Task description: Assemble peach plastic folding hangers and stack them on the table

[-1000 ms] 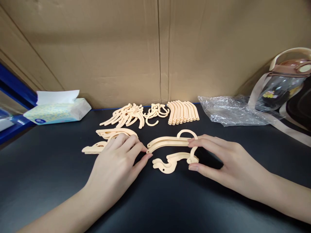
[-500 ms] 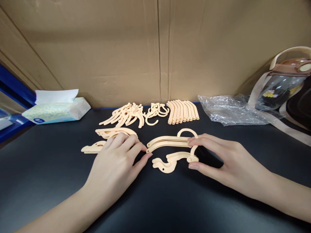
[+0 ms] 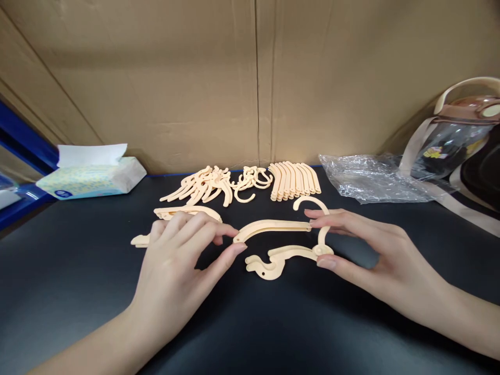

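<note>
My left hand (image 3: 187,255) pinches the left end of a cream plastic curved hanger arm (image 3: 273,226) between thumb and fingertips. The arm's right end meets the index finger of my right hand (image 3: 363,245). My right thumb presses on the round base of a cream hanger hook (image 3: 323,208), with the index finger behind its stem. Joined to that base, a second arm (image 3: 269,263) with a duck-like curled end lies below on the table. Under and behind my left hand, more hanger parts (image 3: 191,211) are partly hidden.
At the back of the black table lie a pile of curled pieces (image 3: 207,182), several hooks (image 3: 252,179) and a row of curved arms (image 3: 295,179). A tissue pack (image 3: 91,177) sits left; a clear plastic bag (image 3: 375,174) and strapped bottle (image 3: 449,140) stand right.
The two curved strips between my hands now appear as one piece. My right hand has shifted right, and the hook with its base has moved right with it.
</note>
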The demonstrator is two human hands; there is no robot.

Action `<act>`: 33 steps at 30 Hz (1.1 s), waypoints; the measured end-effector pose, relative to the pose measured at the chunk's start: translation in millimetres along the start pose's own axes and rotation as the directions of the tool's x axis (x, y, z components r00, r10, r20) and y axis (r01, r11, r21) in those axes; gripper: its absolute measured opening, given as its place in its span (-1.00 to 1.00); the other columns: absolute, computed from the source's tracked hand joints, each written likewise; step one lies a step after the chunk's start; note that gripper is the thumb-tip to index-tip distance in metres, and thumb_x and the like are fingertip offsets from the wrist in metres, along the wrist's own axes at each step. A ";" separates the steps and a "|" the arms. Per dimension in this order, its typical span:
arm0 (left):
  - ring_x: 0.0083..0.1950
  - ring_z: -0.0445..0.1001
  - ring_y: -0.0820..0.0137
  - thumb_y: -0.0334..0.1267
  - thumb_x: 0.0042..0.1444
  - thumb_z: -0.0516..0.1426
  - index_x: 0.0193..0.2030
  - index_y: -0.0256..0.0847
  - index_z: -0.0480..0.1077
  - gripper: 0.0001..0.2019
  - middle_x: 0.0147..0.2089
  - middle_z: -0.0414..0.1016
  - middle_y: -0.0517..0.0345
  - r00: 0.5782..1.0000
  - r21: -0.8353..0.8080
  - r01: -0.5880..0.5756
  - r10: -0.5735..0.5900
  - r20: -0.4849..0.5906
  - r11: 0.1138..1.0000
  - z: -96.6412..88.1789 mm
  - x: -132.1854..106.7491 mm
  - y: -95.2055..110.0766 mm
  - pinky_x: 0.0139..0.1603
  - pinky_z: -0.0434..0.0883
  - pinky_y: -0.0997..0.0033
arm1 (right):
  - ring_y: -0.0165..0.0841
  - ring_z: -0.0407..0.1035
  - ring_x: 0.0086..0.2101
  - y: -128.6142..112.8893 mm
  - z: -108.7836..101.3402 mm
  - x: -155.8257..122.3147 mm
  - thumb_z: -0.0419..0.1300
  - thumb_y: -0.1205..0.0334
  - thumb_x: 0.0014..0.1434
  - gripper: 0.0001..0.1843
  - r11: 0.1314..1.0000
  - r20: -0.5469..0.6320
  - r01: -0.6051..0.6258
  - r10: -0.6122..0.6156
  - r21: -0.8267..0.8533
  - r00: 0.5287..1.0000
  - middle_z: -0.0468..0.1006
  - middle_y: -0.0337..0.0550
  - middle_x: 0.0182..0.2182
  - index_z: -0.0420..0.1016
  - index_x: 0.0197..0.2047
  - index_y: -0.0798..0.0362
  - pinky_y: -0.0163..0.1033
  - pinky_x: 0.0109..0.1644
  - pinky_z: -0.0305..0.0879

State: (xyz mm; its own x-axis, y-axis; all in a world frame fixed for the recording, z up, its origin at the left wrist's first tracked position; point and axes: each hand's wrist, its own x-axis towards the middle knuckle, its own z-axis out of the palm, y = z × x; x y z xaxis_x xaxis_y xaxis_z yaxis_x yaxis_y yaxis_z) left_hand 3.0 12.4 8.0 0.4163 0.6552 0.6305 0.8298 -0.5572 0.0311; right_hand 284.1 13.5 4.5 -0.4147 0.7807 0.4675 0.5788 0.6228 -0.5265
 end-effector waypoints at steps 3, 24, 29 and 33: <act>-0.30 0.39 0.36 -0.19 0.28 0.12 -0.18 -0.06 0.43 -0.93 -0.37 0.47 0.31 0.996 -0.179 0.093 -0.089 0.027 0.979 -0.3 -2.4 -1.0 -0.27 0.19 0.30 | -0.28 0.53 -0.04 -2.5 -0.4 1.1 0.26 0.02 0.22 -0.67 0.991 -0.002 -0.074 0.075 0.109 0.997 0.57 -0.13 0.05 0.45 0.02 -0.06 -0.19 0.08 0.50; -0.30 0.39 0.41 -0.17 0.33 -0.02 -0.20 -0.03 0.45 -0.78 -0.28 0.43 0.20 0.865 -0.620 0.486 -0.440 0.241 0.616 3.9 -3.1 -3.8 -0.35 0.39 0.43 | -0.26 0.50 -0.07 3.3 -1.4 2.7 0.30 0.08 0.19 -0.60 0.995 0.134 0.057 -0.067 0.076 0.989 0.60 -0.15 -0.06 0.42 0.08 -0.08 -0.19 -0.03 0.47; -0.52 0.47 0.41 -0.10 0.37 -0.09 -0.12 -0.06 0.35 -0.77 -0.51 0.44 0.25 0.770 -0.735 0.619 -0.399 0.499 0.277 3.0 -0.4 5.1 -0.50 0.48 0.43 | -0.31 0.53 -0.19 -1.3 -2.3 6.2 0.30 0.12 0.19 -0.64 0.983 0.220 0.175 -0.184 0.061 0.958 0.62 -0.11 -0.15 0.44 0.04 0.00 -0.27 -0.16 0.48; -0.80 0.15 0.50 0.07 0.35 -0.10 -0.11 -0.01 0.24 -0.73 -0.69 0.26 0.40 0.660 -0.660 0.732 -0.421 0.622 0.170 0.0 -3.3 14.3 -0.85 0.18 0.59 | -0.32 0.52 -0.21 -1.1 -3.4 7.1 0.29 0.07 0.22 -0.64 0.964 0.216 0.262 -0.264 0.037 0.940 0.63 -0.10 -0.16 0.41 0.03 0.01 -0.27 -0.17 0.47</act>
State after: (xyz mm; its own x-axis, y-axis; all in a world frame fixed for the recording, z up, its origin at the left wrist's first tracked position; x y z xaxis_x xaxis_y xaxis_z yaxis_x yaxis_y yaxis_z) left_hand 13.5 2.2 6.4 0.1561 0.9845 -0.0799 0.2000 0.0478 0.9786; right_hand 282.9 18.2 10.8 -0.6944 0.5807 0.4250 0.4231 0.8072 -0.4116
